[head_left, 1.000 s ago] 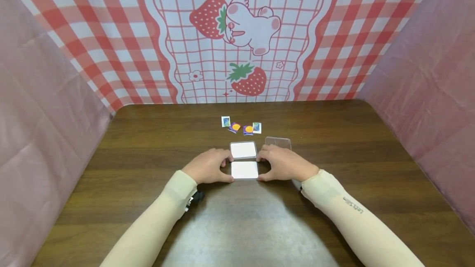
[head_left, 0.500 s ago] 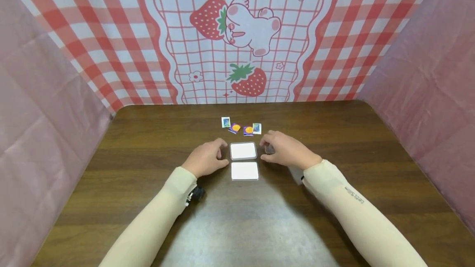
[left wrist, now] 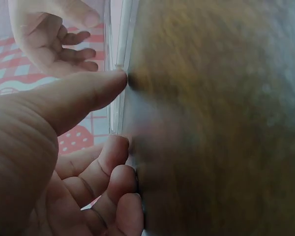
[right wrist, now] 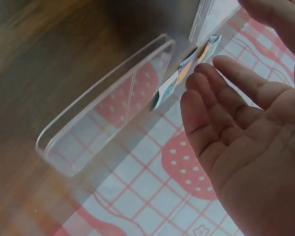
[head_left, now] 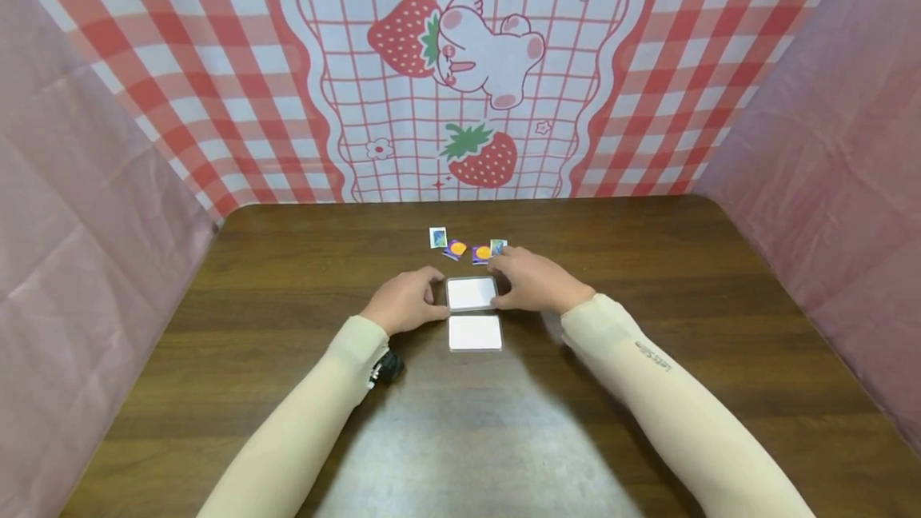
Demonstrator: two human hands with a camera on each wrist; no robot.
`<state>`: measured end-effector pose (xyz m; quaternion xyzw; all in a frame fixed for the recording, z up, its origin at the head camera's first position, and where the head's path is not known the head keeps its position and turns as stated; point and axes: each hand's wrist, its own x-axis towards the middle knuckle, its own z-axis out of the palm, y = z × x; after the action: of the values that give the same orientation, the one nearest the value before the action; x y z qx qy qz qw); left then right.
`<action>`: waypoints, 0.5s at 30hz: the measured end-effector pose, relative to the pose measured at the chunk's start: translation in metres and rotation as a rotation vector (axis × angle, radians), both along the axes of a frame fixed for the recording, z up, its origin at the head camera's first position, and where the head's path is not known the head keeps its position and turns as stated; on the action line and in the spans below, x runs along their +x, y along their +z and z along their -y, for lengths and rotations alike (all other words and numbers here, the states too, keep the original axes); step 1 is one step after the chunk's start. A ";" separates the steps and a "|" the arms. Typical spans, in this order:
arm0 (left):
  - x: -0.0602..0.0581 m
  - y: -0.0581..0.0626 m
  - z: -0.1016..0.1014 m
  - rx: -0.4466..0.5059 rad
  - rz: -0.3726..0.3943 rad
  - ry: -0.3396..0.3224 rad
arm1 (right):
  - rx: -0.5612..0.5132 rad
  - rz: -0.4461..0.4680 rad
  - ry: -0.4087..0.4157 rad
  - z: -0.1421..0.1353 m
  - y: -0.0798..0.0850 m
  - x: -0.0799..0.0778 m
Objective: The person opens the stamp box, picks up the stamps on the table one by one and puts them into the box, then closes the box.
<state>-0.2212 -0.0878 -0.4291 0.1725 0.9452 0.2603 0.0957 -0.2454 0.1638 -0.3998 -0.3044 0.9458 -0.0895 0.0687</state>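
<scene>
Flanking far white-topped case [head_left: 471,294]: left hand [head_left: 404,302], right hand [head_left: 541,282], thumbs apart from loosely bent fingers.

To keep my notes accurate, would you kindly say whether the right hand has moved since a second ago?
Yes: the right hand has moved forward and slightly left, judged against the nearer clear-edged, white rectangular case in the head view.

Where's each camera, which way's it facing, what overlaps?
Head: worn on the head, facing forward and down at brown wooden table and white, clear-rimmed rectangular cases; left hand, right hand, cream sleeves show.
Left wrist: worn there, facing left fingers and a clear plastic edge; right hand beyond.
Right wrist: worn there, facing right palm, clear plastic rectangular shell, colourful printed pieces.
Shared by head and right wrist: printed pieces, red-and-white patterned cloth.
</scene>
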 end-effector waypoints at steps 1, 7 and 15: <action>-0.001 0.000 0.000 0.001 -0.001 -0.004 | 0.011 0.001 0.004 0.002 -0.001 -0.001; -0.003 -0.001 -0.002 -0.001 -0.010 -0.030 | 0.054 0.027 0.015 0.011 -0.008 -0.005; -0.004 0.000 -0.002 -0.008 -0.011 -0.036 | 0.063 0.050 0.018 0.015 -0.009 -0.006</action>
<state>-0.2250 -0.0862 -0.4293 0.1906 0.9433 0.2540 0.0961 -0.2517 0.1492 -0.4086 -0.3081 0.9435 -0.0665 0.1024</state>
